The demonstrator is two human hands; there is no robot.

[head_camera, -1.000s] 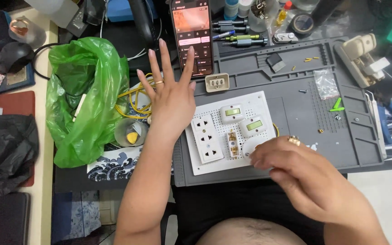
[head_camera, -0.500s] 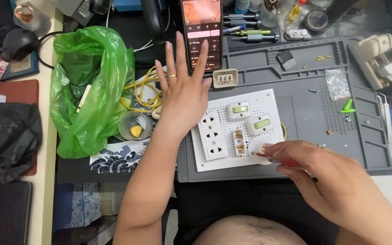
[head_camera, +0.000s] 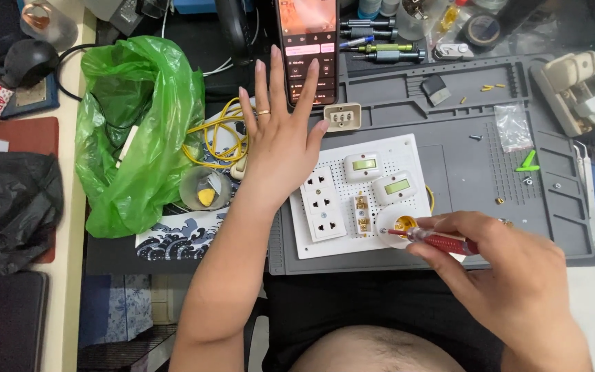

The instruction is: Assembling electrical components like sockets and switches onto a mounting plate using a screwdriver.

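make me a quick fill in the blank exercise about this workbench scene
1. The right hand holds a slim screwdriver with a ____ handle.
2. The screwdriver's tip rests at a round white fitting on the white perforated ____.
3. The left hand is spread flat with its fingers ____, just below a smartphone.
4. Left of that hand lies a crumpled ____ plastic bag.

Missing words: red; board; open; green

A dark table (head_camera: 173, 258) crowded with clutter sits under even light, a grey work mat (head_camera: 463, 172) laid across it, a pale wooden strip (head_camera: 70, 275) running down its left side, and patterned floor (head_camera: 115, 310) showing below its edge.
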